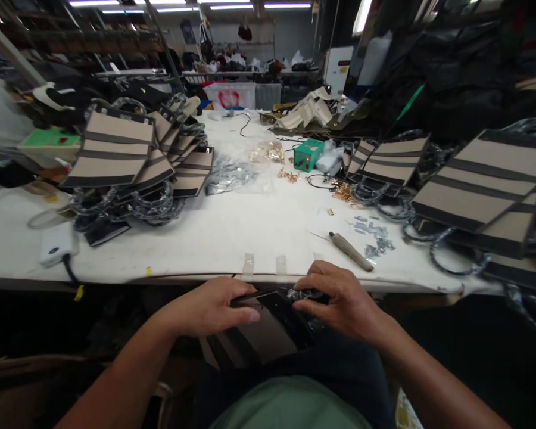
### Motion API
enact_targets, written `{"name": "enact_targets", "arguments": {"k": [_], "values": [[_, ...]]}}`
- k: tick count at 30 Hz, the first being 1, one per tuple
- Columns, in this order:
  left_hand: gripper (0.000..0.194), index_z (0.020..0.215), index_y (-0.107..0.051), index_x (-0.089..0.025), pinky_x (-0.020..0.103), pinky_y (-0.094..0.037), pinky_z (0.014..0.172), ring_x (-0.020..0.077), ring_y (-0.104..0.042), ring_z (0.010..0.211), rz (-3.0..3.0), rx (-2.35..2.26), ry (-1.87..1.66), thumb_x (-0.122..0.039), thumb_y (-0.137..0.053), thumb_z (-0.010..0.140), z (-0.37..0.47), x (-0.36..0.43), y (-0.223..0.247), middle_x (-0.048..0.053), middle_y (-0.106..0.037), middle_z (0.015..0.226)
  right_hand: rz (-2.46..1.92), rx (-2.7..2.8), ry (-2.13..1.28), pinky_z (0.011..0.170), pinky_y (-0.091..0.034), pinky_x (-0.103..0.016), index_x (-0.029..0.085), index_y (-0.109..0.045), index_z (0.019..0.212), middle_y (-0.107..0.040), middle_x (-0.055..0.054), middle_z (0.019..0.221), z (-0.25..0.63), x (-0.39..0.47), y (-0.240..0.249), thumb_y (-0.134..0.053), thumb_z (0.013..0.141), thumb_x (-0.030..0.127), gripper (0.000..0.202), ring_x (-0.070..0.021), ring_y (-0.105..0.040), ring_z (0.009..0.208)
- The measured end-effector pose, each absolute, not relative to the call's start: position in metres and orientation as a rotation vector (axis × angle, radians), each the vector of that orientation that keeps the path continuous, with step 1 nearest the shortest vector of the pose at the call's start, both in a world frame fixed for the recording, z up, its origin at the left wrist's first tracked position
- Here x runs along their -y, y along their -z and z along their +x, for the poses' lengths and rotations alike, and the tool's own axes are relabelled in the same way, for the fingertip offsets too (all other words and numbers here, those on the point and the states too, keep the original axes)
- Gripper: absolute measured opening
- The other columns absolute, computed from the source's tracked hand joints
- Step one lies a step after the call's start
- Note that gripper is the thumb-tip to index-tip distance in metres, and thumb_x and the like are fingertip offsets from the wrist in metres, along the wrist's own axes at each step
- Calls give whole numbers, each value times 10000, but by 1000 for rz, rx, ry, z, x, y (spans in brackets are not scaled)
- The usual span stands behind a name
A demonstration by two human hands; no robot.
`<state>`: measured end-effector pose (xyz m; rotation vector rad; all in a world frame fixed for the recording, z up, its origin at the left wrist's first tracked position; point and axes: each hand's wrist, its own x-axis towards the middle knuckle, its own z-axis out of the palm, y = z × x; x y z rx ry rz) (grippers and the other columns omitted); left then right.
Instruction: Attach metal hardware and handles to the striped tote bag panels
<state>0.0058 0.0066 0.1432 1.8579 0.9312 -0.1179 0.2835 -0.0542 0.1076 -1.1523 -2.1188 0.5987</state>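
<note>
A person's two bare hands at work on a striped panel [268, 335], with the green box [308, 155] taken as the point of reference. The panel, beige with dark bands, lies over the lap, well apart from the green box on its near side and beyond the front edge of the worktop [250, 238]. The left hand [209, 307] is clamped on the panel's upper border, its thumb flat on the face. The right hand [339, 301] has thumb and fingers closed on a wrapped dark part [300, 294] at the adjoining corner; how that part joins the panel cannot be made out. The step in hand appears to be close handling of this corner; any further adjustment would call for a steady left grip and a small, controlled movement of the right fingers, without creasing the border. Between the green box and the right hand lies a pointed tool [351, 251], not in use. Small silvery pieces [379, 238] lie nearer than the green box and to its right, and gold-coloured pieces [343, 192] closer to it. Similar panels are stacked left [111, 146] and right [482, 173] of the green box.
</note>
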Motion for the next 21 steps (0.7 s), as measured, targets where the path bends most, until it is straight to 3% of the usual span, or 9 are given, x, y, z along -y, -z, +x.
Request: {"name": "enact_targets", "arguments": {"k": [3, 7, 9, 16, 19, 21], "values": [[340, 1100, -741, -176, 232, -483, 754, 219, -654, 879, 1739, -723, 229, -390, -625, 863, 13, -18, -141, 4, -736, 976, -1112, 2196, -524, 655, -406, -281, 224, -718, 1054, -624, -47, 848, 286, 60, -109, -661, 946, 380, 198, -160, -574, 770], [472, 1298, -663, -216, 345, -412, 1064, 285, -582, 1215, 1588, -570, 62, -370, -657, 853, 21, -28, -134, 27, -677, 1273, -1151, 2214, -466, 663, -406, -283, 236, -710, 1084, -624, -45, 853, 291, 62, -105, -638, 961, 372, 197, -161, -575, 772], [513, 1340, -631, -230, 381, -366, 1119, 287, -548, 1281, 1513, -601, -17, -356, -670, 845, 23, -32, -127, 31, -652, 1328, -1176, 2185, -460, 664, -414, -283, 240, -716, 1072, -629, -45, 852, 294, 60, -99, -649, 952, 380, 196, -162, -580, 769], [462, 1283, -662, -186, 292, -479, 927, 222, -661, 1018, 1589, -831, -112, -272, -637, 829, 46, -55, -96, 40, -712, 1193, -1542, 1843, -765, 732, -468, -284, 245, -754, 937, -682, -21, 842, 302, 38, -73, -719, 883, 378, 148, -172, -632, 804], [428, 1228, -698, -191, 269, -469, 915, 212, -653, 1012, 1638, -781, -73, -232, -615, 810, 54, -64, -88, 26, -725, 1152, -1592, 1668, -1162, 756, -488, -297, 213, -730, 924, -708, -17, 880, 306, 40, -65, -719, 863, 409, 206, -190, -651, 833], [411, 1190, -714, -195, 265, -464, 919, 216, -650, 1023, 1645, -735, -21, -232, -616, 793, 56, -66, -83, 17, -736, 1115, -1403, 1487, -1543, 828, -512, -322, 196, -698, 1022, -714, -44, 1035, 309, 47, -57, -735, 842, 452, 315, -219, -669, 952]]}}
